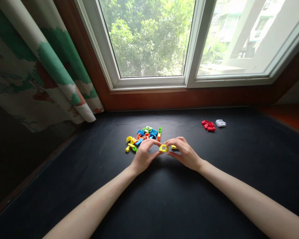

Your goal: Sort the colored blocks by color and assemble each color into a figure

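Observation:
Between my two hands is a small yellow plastic toy block (pixel 163 148) with a square hole through its middle. My left hand (pixel 146 153) pinches its left side between thumb and fingers. On its right side, the thumb and fingertips of my right hand (pixel 184 152) close on the same block. Another yellow piece (pixel 173 147) lies on the dark surface, partly behind my right fingers. Just beyond my left hand is a loose pile of coloured blocks (pixel 140 136) in yellow, blue, orange, red and green, partly hidden by that hand.
Red blocks (pixel 208 125) lie grouped at the back right, with white pieces (pixel 220 123) beside them. The black-covered table (pixel 149 205) reaches back to a wooden sill (pixel 149 99) below the window. A patterned curtain (pixel 64 76) hangs at the left.

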The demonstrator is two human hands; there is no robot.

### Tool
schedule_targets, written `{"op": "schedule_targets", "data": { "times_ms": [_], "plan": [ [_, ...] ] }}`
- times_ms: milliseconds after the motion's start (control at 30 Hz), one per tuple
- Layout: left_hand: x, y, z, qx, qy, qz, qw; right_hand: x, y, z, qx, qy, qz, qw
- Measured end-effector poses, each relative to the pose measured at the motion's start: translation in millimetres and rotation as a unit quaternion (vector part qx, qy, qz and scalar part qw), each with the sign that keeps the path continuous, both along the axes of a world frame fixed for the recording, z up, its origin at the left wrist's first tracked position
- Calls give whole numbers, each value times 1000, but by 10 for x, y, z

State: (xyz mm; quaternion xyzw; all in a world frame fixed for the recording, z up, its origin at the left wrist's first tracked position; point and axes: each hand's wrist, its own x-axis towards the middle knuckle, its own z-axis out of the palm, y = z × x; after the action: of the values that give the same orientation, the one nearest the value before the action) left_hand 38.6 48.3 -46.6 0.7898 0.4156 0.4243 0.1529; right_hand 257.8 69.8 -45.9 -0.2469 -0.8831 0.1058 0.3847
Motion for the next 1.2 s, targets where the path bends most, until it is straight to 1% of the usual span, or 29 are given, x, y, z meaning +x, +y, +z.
{"op": "schedule_targets", "data": {
  "times_ms": [200,367,467,533,633,700,767,867,1033,1200],
  "plan": [
    [0,2,-18,14,27,3,1000,-1,8,-12,7,6,-1,1000],
    [-1,10,-54,30,52,4,998,28,41,-10,2,13,-20,1000],
    [3,11,-68,36,76,19,996,85,101,-24,-2,26,-58,998],
    [10,12,-68,40,99,26,994,146,169,-46,-14,45,-101,994],
    [24,12,-61,47,136,16,990,258,294,-91,-57,59,-157,984],
    [32,13,-55,50,156,1,986,326,370,-119,-95,56,-171,979],
    [39,13,-52,53,170,-12,984,376,427,-144,-126,53,-174,975],
    [45,12,-54,51,181,-21,982,407,469,-172,-152,48,-178,971],
    [49,7,-60,49,188,-22,981,394,482,-199,-159,16,-180,971],
    [51,5,-66,49,191,-20,980,383,467,-171,-161,6,-176,971]
  ]
}}
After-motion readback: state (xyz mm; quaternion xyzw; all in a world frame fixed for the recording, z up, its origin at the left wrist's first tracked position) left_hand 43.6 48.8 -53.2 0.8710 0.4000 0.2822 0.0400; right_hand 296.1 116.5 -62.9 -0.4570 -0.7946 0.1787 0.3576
